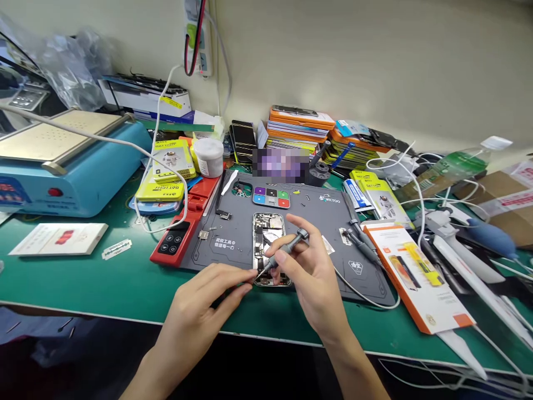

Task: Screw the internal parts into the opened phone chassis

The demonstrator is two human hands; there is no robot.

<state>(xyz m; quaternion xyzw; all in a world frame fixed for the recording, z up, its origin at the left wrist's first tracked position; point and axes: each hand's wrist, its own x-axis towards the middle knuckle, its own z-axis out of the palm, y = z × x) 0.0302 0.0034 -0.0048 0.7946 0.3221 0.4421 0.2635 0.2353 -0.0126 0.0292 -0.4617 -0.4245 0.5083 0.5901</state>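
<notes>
While an opened phone lies face down near the middle of a dark grey work mat on a green table, the person's two bare hands work over its lower end. The right hand is closed around a grey screwdriver, gripping it between thumb and fingers, the tool slanting down to the left so its tip meets the lower part of the phone. The left hand rests on the mat's near edge with fingers loosely curled; its forefinger and thumb are pinched together right at the screwdriver tip, and whether they hold anything small cannot be told. Just left of the mat lies a red tray. Farther left sits a blue machine with a flat metal top. To the right of the mat lies a white and orange box, with white cables looping behind it
</notes>
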